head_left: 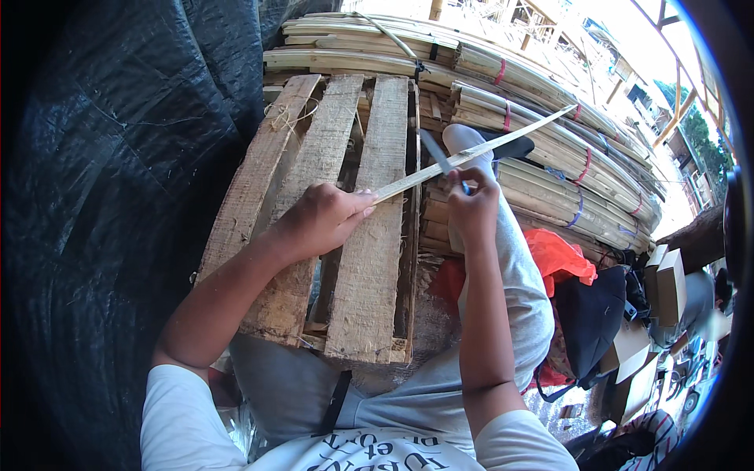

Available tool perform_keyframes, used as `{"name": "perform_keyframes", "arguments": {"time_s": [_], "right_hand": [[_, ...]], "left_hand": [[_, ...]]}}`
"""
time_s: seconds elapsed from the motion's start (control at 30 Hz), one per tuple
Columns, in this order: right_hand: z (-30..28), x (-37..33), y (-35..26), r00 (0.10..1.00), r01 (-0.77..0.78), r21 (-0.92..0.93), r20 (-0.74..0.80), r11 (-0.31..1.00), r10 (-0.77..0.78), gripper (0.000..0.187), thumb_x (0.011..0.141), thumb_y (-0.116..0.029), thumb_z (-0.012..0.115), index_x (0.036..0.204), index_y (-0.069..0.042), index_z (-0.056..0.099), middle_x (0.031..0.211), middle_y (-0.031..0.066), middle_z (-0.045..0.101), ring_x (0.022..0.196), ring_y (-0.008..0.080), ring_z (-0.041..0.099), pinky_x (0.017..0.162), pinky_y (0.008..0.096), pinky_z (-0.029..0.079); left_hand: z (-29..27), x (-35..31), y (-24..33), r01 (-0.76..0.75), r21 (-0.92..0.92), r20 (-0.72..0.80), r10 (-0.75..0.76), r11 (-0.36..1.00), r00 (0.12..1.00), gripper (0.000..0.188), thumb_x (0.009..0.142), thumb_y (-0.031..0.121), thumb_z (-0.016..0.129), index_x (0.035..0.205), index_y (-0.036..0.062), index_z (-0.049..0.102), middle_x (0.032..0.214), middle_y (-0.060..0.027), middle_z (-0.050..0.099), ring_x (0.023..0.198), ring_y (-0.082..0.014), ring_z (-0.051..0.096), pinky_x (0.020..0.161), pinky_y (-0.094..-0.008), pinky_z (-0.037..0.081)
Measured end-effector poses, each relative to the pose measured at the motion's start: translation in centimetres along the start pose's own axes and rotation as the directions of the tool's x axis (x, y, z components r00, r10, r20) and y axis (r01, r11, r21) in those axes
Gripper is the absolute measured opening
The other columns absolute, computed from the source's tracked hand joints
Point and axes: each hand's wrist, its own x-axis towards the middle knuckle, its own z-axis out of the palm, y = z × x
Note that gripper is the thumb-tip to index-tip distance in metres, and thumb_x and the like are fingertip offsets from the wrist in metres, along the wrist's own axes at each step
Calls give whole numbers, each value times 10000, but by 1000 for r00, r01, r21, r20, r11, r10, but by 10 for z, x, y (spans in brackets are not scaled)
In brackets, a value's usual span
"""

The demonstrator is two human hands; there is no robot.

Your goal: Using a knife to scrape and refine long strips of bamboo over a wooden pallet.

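My left hand (pixel 320 220) grips the near end of a long thin bamboo strip (pixel 503 141) that runs up and to the right. My right hand (pixel 471 200) holds a knife by its handle, and the knife's blade (pixel 434 151) lies across the strip near its middle. Both hands are over my raised right knee (pixel 463 137) in grey trousers, above a wooden pallet (pixel 369 259).
Black plastic sheeting (pixel 118 196) fills the left side. Bundles of bamboo strips (pixel 550 118) tied with red and purple bands are stacked behind and to the right. An orange cloth (pixel 558 255), a black bag (pixel 589 314) and cardboard boxes (pixel 667 286) lie at the right.
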Motion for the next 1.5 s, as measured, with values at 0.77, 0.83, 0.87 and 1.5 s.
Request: {"name": "perform_keyframes", "arguments": {"time_s": [0.77,0.83,0.87,1.5], "right_hand": [[16,-29,-8,982,188,-129,30,974,-186,111,934,-87,704,908,21,699,705,165,709,566,191,654,551,331,458],[-1,-9,-4,999,48,-70,21,996,-47,133,947,-110,706,911,19,705,681,150,694,529,186,621,540,338,451],[-5,2,-3,997,63,-99,-33,993,-66,115,947,-91,691,919,20,708,695,167,698,548,186,628,541,340,455],[-8,-2,-9,996,91,-155,-7,984,-94,110,930,-95,696,927,13,714,716,210,694,613,252,677,581,384,489]], "left_hand": [[6,-3,-9,-111,28,-107,114,993,988,219,947,122,682,1108,-16,738,862,-253,704,748,-381,724,693,-434,587],[3,-1,-6,-50,-7,-43,49,999,998,229,945,118,683,1123,-18,732,865,-252,707,752,-377,726,689,-432,588],[3,-2,-5,-46,-6,-42,45,999,998,229,945,118,683,1123,-18,732,865,-252,707,752,-377,726,689,-432,588],[0,1,4,-8,24,8,8,1000,1000,257,952,126,691,1156,-24,731,1107,-248,718,960,-337,748,851,-388,611]]}}
